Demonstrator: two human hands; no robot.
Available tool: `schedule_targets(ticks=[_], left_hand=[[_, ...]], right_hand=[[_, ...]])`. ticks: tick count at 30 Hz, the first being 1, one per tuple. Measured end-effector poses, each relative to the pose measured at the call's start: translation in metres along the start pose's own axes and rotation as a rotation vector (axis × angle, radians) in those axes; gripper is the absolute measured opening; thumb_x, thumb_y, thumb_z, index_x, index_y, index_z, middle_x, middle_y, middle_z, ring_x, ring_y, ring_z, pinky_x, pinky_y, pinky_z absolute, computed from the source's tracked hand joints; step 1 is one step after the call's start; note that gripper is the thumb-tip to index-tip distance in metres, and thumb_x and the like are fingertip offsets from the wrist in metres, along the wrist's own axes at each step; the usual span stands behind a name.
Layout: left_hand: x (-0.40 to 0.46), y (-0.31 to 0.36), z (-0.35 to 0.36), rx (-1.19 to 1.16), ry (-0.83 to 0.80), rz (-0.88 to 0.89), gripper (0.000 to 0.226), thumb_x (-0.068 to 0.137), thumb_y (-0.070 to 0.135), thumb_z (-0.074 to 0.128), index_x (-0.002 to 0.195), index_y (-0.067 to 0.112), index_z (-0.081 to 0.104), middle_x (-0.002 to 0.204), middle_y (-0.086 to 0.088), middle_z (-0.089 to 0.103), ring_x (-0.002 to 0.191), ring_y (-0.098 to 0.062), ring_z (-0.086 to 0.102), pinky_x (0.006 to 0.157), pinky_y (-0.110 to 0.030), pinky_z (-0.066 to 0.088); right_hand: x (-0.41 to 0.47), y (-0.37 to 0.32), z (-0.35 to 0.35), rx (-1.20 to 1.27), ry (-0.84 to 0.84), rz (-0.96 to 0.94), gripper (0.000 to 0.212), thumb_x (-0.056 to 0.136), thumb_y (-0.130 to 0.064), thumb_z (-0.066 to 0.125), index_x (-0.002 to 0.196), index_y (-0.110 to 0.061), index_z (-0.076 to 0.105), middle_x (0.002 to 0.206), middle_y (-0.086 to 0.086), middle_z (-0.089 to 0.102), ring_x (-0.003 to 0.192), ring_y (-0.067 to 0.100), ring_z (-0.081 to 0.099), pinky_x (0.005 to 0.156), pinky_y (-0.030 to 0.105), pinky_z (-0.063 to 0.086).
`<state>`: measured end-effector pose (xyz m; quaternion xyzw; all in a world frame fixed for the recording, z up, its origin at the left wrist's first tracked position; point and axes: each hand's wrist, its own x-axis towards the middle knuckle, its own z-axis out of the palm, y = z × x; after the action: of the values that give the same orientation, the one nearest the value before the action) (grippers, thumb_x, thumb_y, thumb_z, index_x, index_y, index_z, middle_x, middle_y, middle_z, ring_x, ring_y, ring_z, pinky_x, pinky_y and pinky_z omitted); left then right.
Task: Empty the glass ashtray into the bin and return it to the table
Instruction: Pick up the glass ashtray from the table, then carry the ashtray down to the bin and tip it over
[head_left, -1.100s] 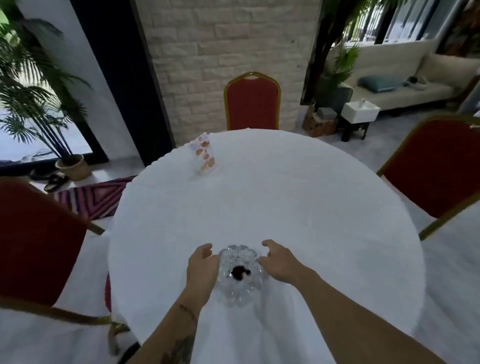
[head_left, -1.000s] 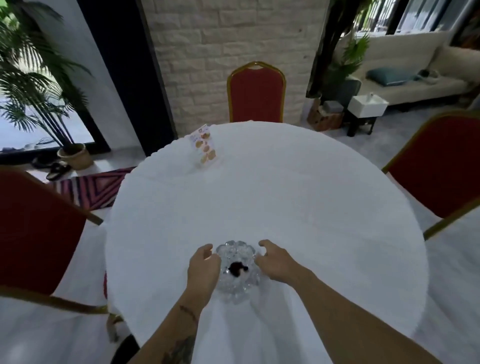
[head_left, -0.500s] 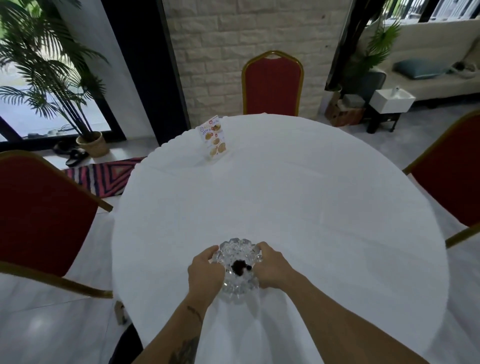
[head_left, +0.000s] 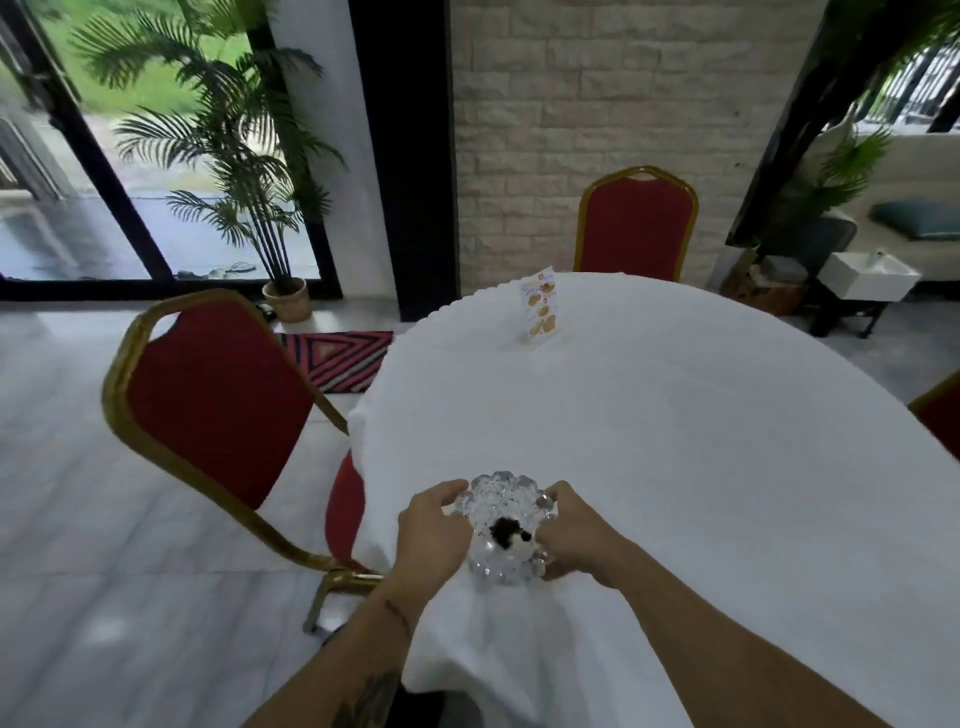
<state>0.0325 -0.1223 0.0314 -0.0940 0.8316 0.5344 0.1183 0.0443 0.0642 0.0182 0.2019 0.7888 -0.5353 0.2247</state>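
On the ashtray (head_left: 503, 530) — both hands (head_left: 434, 530), no longer apart

Ashtray (head_left: 503, 530) on table (head_left: 675, 441) near edge, between hands; chair (head_left: 208, 405) left.

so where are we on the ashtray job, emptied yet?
Not yet. Done: both hands are on the glass ashtray, left hand and right hand gripping opposite sides. In hand: the pickup; whether it has left the white table I cannot tell. Dark debris sits inside it. Left: carry it to the bin, which is not in view, tip it out, return it to the table.
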Motion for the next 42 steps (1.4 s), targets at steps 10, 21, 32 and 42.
schedule_targets(ticks=[10,21,32,42], left_hand=[[-0.01,-0.067,-0.164,-0.036,-0.076,0.003,0.058,0.081,-0.007,0.061,0.132,0.021,0.06,0.122,-0.005,0.068,0.092,-0.02,0.067,0.065,-0.029,0.055],[-0.003,-0.155,-0.237,-0.17,-0.105,-0.127,0.047,0.083,-0.01,0.06,0.117,0.019,0.071,0.117,-0.009,0.073,0.075,-0.032,0.067,0.071,-0.054,0.06],[0.047,-0.272,-0.196,-0.176,-0.041,-0.164,0.049,0.083,-0.018,0.053,0.118,0.011,0.07,0.113,-0.008,0.075,0.086,-0.021,0.072,0.071,-0.032,0.06],[0.126,-0.435,-0.115,-0.181,-0.028,-0.016,0.038,0.093,-0.013,0.049,0.108,0.018,0.064,0.107,-0.011,0.066,0.07,-0.019,0.058,0.056,-0.034,0.05]], right_hand=[[-0.041,-0.054,0.158,0.018,0.003,-0.046,0.04,0.094,0.0,0.044,0.128,-0.02,0.038,0.115,0.02,0.057,0.079,0.028,0.055,0.057,0.036,0.055],[-0.039,-0.057,0.279,-0.155,0.158,-0.114,0.013,0.078,-0.02,0.063,0.089,-0.018,0.058,0.084,0.006,0.068,0.07,0.02,0.067,0.058,0.038,0.057],[0.056,0.037,0.343,-0.031,0.025,-0.028,0.04,0.093,0.002,0.052,0.125,-0.022,0.045,0.109,0.019,0.068,0.085,0.022,0.064,0.07,0.034,0.053],[0.196,0.17,0.387,0.006,-0.093,-0.089,0.066,0.09,0.006,0.044,0.138,-0.038,0.047,0.132,0.001,0.055,0.093,0.032,0.068,0.069,0.046,0.055]])
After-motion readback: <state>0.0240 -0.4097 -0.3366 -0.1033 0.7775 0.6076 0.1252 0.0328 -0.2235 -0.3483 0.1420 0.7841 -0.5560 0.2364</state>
